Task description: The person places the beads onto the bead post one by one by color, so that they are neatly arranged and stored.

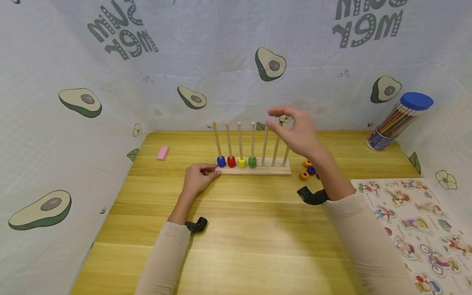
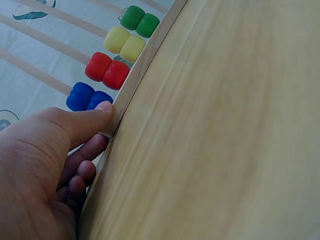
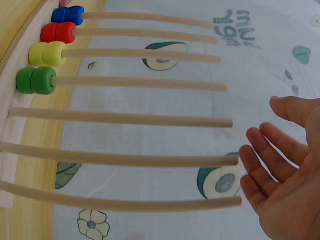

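Observation:
A wooden bead rack (image 1: 258, 172) with a row of upright pegs stands on the table. Its left pegs carry pairs of beads: blue (image 3: 68, 15), red (image 3: 58, 33), yellow (image 3: 46, 53) and green (image 3: 36, 80). The pegs farther right are bare. My left hand (image 1: 197, 179) pinches the left end of the rack's base, thumb beside the blue beads. My right hand (image 1: 299, 132) is raised near the tops of the right-hand pegs, fingers spread from the thumb and holding nothing. Loose orange beads (image 1: 304, 175) and a purple bead (image 1: 312, 170) lie right of the rack, partly hidden by the right arm.
A pink eraser (image 1: 162, 153) lies to the left. At the back right stands a blue-lidded tub of colored pencils (image 1: 392, 123). A sticker sheet (image 1: 409, 221) covers the right side of the table. Printed cloth (image 1: 228, 73) hangs behind and at both sides.

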### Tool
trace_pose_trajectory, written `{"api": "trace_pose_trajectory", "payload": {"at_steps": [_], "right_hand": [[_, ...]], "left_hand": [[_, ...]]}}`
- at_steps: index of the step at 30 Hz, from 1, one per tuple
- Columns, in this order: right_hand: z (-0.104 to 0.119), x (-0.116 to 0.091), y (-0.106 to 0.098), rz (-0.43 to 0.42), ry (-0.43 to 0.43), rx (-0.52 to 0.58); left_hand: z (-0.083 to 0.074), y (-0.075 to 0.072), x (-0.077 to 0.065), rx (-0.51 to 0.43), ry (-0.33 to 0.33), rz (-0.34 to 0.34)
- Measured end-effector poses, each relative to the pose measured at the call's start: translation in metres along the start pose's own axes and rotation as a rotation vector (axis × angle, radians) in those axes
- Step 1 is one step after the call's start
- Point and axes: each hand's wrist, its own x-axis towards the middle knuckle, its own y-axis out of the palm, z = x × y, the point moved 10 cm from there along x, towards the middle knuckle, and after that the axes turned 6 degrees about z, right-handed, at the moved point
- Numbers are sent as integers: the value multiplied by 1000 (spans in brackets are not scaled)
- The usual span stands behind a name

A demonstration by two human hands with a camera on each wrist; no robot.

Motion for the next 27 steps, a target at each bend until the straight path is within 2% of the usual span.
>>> {"api": "trace_pose_trajectory", "payload": {"at_steps": [6,11,21,27], "right_hand": [[-20,-28,-32,-101,32,85],[-47,-51,-45,-134,89,51],[-114,-89,-44,-54,271,-48],[-145,-109,-40,27,321,-104]], "left_hand": [[-1,0,-1,1,-2,2],[-1,0,-2,-3,-7,8],[0,0,-2,-5,-12,5],[0,1,-1,-5,-6,1]]}}
